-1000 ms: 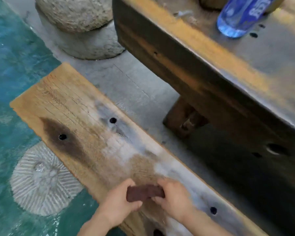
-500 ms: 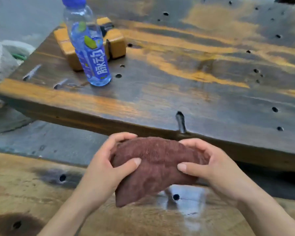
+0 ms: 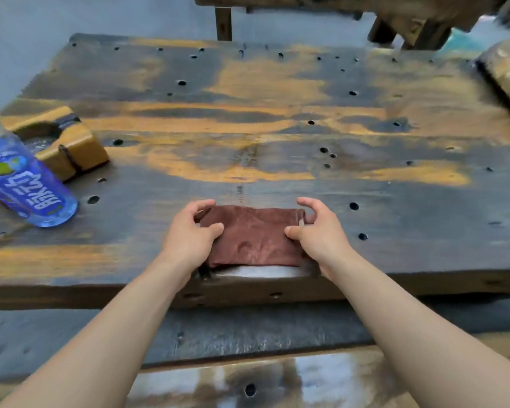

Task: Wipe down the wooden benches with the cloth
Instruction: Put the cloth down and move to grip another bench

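A: Cloth (image 3: 253,237) first. Where is it?

B: Flat on the big dark counter (image 3: 277,113), close to its near edge, folded into a brown rectangle. A wet, shiny strip shows on the wood just on its near side.

A: And the hands?

B: The left hand (image 3: 189,234) sits on the cloth's left end, thumb on top and fingers curled over the far corner. The right hand (image 3: 318,231) is at the right end, thumb touching the edge, fingers half open and lifted, pinching little if anything.

A: So which step is this?

B: I'd judge it's laying the cloth down to start wiping this surface. Most of the wood farther out looks dull and dry.

A: What does the next move call for?

B: Pressing down with flat palms and pushing away from the near edge. The bottle (image 3: 27,187) and the wooden block (image 3: 65,145) at the left will want steering around or lifting.
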Available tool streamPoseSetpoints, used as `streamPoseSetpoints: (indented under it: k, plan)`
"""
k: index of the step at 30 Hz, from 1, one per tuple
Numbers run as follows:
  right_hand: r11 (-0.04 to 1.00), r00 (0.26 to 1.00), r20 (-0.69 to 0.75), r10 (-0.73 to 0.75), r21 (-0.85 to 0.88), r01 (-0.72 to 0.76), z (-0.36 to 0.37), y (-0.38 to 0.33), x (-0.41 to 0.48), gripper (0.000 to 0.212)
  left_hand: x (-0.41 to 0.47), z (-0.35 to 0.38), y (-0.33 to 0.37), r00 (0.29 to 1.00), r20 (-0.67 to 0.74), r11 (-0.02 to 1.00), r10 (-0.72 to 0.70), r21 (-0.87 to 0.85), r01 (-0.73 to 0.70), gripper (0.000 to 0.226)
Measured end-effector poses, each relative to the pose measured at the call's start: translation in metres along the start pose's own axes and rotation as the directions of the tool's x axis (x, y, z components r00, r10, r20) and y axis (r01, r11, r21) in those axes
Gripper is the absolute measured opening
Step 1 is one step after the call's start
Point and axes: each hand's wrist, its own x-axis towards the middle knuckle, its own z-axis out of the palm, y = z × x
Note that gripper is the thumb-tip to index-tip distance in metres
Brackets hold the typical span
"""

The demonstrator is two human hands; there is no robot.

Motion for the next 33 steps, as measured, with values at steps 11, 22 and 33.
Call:
streamPoseSetpoints:
  k: [11, 22, 33]
  plan:
    - [0.991, 0.993, -0.037, -0.113, -0.075, 0.11, -0.176, -0.019, -0.092, 0.049, -0.083, 0.014, 0.1, 0.956, 0.2, 0.894, 0.217, 0.353, -0.277, 0.074]
    - [0.966, 0.908, -0.335, -0.25, -0.151, 0.21, -0.281, -0.076, -0.378, 0.072, -0.275, 0.028, 0.253, 0.567, 0.711, 0.873, 0.416, -0.137, -0.469, 0.091]
    - [0.987, 0.694, -0.704, -0.151, -0.068, 0.146, -0.375, -0.017, -0.55, 0.065, -0.443, 0.164, 0.297, 0.121, 0.857, 0.738, 0.502, -0.35, -0.577, 0.089]
